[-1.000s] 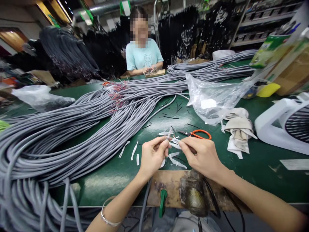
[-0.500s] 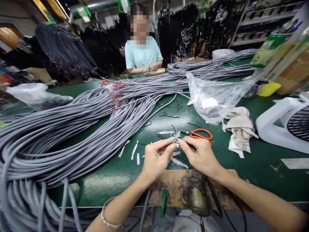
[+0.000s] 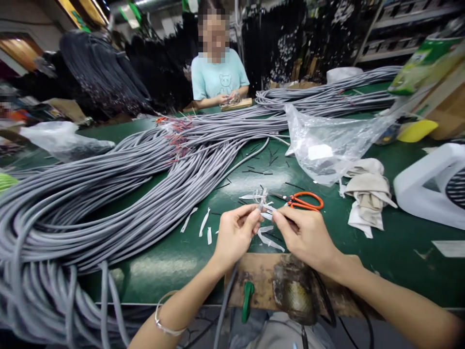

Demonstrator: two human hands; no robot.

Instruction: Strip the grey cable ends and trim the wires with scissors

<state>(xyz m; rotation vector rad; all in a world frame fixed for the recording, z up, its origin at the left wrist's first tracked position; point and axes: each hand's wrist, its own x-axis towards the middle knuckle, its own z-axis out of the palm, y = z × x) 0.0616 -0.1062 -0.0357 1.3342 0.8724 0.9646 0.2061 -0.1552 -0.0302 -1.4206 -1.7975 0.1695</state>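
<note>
My left hand (image 3: 235, 233) pinches the stripped end of a grey cable (image 3: 262, 198) between thumb and fingertips, the frayed end sticking up just above them, while the cable's body drops behind my wrist and off the near edge of the green surface (image 3: 392, 242). My right hand (image 3: 304, 234) sits just beside it, fingers drawn narrow toward the same cable end; whether they actually grip a strand I cannot tell, since the tip is too small and pale to read. The two hands nearly touch above a worn wooden board (image 3: 254, 281) at the surface's edge. Beneath and around my fingers lie white strips (image 3: 269, 239) of peeled material, with a few more off to the left. Orange-handled scissors (image 3: 304, 201) lie flat on the surface just beyond my right hand, apart from it. To my left a thick bundle of grey cables (image 3: 109, 194) sweeps across the surface. Further right sit a crumpled clear plastic bag (image 3: 327, 145) and a folded beige cloth (image 3: 366, 191). Across the surface another person in a pale teal shirt (image 3: 220, 77) works with both hands.
</note>
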